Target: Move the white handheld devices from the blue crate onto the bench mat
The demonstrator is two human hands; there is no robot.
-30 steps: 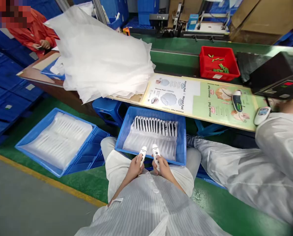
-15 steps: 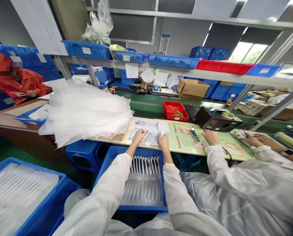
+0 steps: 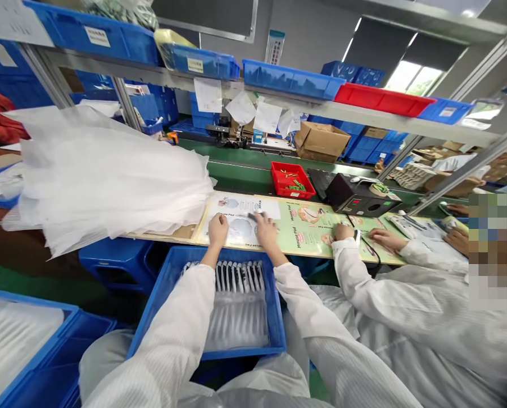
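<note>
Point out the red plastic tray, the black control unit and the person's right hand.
red plastic tray (image 3: 291, 195): head view, on its front wall.
black control unit (image 3: 355, 205): head view, on its front face.
right hand (image 3: 266, 231): head view, on the back of the hand.

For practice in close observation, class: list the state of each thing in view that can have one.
Left hand: palm down over the printed mouse pad sheet
Right hand: fingers reaching over the same sheet
Printed mouse pad sheet: lying flat
Blue crate: open-topped, holding a row of items in clear sleeves
Translucent film stack: heaped, overhanging the bench edge
Red tray: uncovered, holding green pieces
Cardboard box: flaps open
</note>
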